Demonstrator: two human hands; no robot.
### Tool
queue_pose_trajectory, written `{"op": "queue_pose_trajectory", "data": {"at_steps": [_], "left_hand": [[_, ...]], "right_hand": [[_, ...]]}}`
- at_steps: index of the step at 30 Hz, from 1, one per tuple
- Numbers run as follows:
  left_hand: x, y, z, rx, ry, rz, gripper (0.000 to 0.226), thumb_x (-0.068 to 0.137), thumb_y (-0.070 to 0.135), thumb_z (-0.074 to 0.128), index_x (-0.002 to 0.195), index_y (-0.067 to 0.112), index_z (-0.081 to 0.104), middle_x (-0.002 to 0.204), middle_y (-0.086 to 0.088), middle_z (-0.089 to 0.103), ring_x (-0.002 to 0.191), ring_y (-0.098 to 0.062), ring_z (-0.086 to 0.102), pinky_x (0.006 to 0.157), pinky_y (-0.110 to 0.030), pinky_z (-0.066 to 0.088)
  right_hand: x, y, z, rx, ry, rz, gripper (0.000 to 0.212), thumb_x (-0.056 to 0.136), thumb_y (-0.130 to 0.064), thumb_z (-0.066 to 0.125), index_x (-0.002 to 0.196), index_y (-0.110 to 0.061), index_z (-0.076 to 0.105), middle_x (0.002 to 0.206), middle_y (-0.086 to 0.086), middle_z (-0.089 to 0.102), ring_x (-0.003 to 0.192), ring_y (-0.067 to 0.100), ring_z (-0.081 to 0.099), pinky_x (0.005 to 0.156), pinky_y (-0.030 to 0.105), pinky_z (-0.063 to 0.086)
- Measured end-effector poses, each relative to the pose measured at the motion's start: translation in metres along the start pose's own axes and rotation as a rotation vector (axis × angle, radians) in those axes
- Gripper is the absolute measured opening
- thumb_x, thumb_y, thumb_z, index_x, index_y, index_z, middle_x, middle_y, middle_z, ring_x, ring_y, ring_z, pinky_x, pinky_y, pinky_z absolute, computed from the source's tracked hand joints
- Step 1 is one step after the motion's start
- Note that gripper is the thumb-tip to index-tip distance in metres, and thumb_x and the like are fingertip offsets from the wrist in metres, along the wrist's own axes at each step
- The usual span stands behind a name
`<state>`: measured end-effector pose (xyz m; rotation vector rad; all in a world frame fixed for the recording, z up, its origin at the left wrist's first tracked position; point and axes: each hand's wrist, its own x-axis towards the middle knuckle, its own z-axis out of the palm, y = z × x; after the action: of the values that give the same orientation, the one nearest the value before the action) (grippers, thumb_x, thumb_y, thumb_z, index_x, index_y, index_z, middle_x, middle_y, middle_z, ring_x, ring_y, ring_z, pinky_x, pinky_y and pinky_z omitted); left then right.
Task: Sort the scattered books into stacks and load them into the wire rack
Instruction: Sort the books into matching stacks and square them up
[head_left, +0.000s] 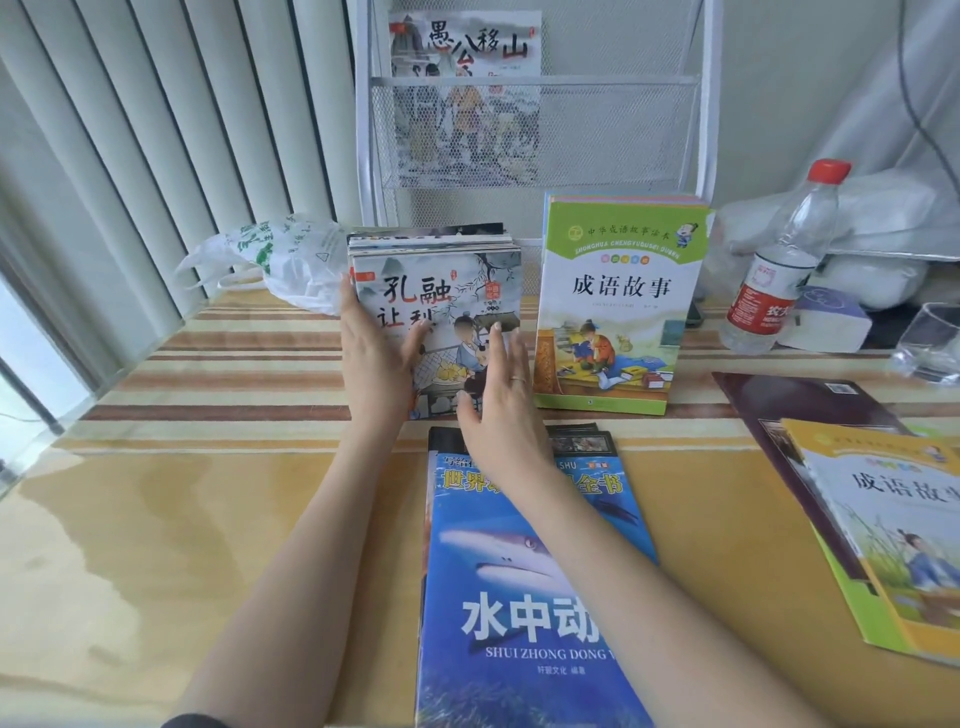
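Your left hand lies against the left edge of the small picture-book stack, fingers straight and together, thumb resting across the top cover. Your right hand lies flat at the stack's near right corner, fingers straight and slightly spread, a ring on one finger. The stack sits on the tabletop in front of the wire rack, which holds one upright picture book in its upper pocket. Just right of the stack stands a taller green-covered stack. A blue shark book lies under your right forearm. More books lie overlapped at far right, near a water bottle.
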<state>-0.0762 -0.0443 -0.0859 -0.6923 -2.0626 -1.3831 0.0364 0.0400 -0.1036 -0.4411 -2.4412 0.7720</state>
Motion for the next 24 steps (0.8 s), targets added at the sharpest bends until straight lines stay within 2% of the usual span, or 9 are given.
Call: {"op": "queue_pose_trajectory", "data": {"at_steps": [3, 5, 8, 11, 13, 16, 18, 20, 24], "left_hand": [[-0.004, 0.003, 0.002, 0.247, 0.055, 0.052, 0.087, 0.09, 0.043, 0.056, 0.146, -0.008, 0.015, 0.154, -0.025, 0.02, 0.143, -0.036, 0.02, 0.116, -0.044, 0.017], [-0.006, 0.01, 0.007, 0.413, 0.091, 0.17, 0.08, 0.093, 0.044, 0.053, 0.146, -0.005, 0.021, 0.153, -0.026, 0.022, 0.143, -0.036, 0.02, 0.117, -0.047, 0.014], [-0.012, 0.019, 0.016, 0.58, -0.021, 0.463, 0.064, 0.089, 0.023, 0.062, 0.145, 0.005, 0.035, 0.15, -0.021, 0.032, 0.141, -0.032, 0.027, 0.116, -0.047, 0.019], [-0.019, 0.035, 0.02, 0.481, -0.241, 0.608, 0.064, 0.075, -0.004, 0.064, 0.136, 0.007, 0.049, 0.147, -0.019, 0.04, 0.138, -0.034, 0.035, 0.112, -0.048, 0.025], [-0.027, 0.054, 0.021, 0.408, -0.352, 0.642, 0.06, 0.069, -0.01, 0.064, 0.126, 0.004, 0.058, 0.141, -0.019, 0.048, 0.13, -0.037, 0.046, 0.107, -0.049, 0.035], [-0.044, 0.094, 0.022, 0.302, -0.479, 0.658, 0.045, 0.071, -0.007, 0.065, 0.114, 0.006, 0.065, 0.125, -0.015, 0.062, 0.107, -0.036, 0.062, 0.085, -0.048, 0.052], [-0.059, 0.124, 0.024, 0.225, -0.564, 0.665, 0.036, 0.077, -0.001, 0.065, 0.111, 0.01, 0.066, 0.116, -0.009, 0.066, 0.099, -0.031, 0.064, 0.075, -0.042, 0.053], [-0.072, 0.147, 0.029, 0.138, -0.747, 0.595, 0.028, 0.087, 0.012, 0.058, 0.114, 0.015, 0.062, 0.114, -0.003, 0.065, 0.102, -0.026, 0.06, 0.078, -0.037, 0.05], [-0.086, 0.18, 0.044, -0.125, -1.121, 0.336, 0.019, 0.09, 0.015, 0.061, 0.105, 0.007, 0.067, 0.099, -0.008, 0.07, 0.088, -0.019, 0.065, 0.078, -0.028, 0.052]], "right_hand": [[0.0, 0.001, -0.004, 0.07, 0.111, -0.005, 0.065, 0.093, -0.012, 0.046, 0.15, -0.013, 0.013, 0.156, 0.014, 0.016, 0.143, 0.025, 0.018, 0.109, 0.035, 0.032], [0.0, 0.003, -0.011, 0.128, 0.189, 0.028, 0.056, 0.091, -0.008, 0.045, 0.144, -0.014, 0.027, 0.146, 0.012, 0.038, 0.126, 0.027, 0.043, 0.091, 0.032, 0.042], [-0.001, 0.006, -0.03, 0.212, 0.207, 0.04, 0.041, 0.09, -0.002, 0.044, 0.129, -0.015, 0.046, 0.126, 0.007, 0.058, 0.109, 0.023, 0.057, 0.083, 0.024, 0.043], [-0.008, 0.009, -0.063, 0.281, 0.233, 0.035, 0.03, 0.088, 0.0, 0.043, 0.109, -0.017, 0.056, 0.103, 0.003, 0.07, 0.091, 0.02, 0.066, 0.081, 0.035, 0.052], [-0.021, 0.023, -0.093, 0.226, 0.325, 0.05, 0.029, 0.087, -0.002, 0.047, 0.109, -0.019, 0.055, 0.101, 0.002, 0.07, 0.087, 0.022, 0.066, 0.077, 0.036, 0.052], [-0.051, 0.066, -0.14, -0.09, 0.376, 0.227, 0.042, 0.087, -0.015, 0.055, 0.128, -0.015, 0.044, 0.126, 0.012, 0.058, 0.115, 0.03, 0.054, 0.091, 0.042, 0.044], [-0.071, 0.093, -0.169, -0.369, 0.157, 0.572, 0.066, 0.088, -0.038, 0.056, 0.143, -0.018, 0.026, 0.151, 0.015, 0.03, 0.138, 0.037, 0.026, 0.105, 0.06, 0.024], [-0.089, 0.106, -0.187, -0.485, -0.075, 0.833, 0.079, 0.087, -0.055, 0.051, 0.147, -0.021, 0.013, 0.157, 0.015, 0.008, 0.142, 0.041, 0.007, 0.106, 0.068, 0.012], [-0.11, 0.114, -0.189, -0.629, -0.133, 0.797, 0.063, 0.095, -0.047, 0.04, 0.145, -0.017, 0.017, 0.15, 0.019, 0.023, 0.138, 0.039, 0.02, 0.106, 0.06, 0.024]]}}
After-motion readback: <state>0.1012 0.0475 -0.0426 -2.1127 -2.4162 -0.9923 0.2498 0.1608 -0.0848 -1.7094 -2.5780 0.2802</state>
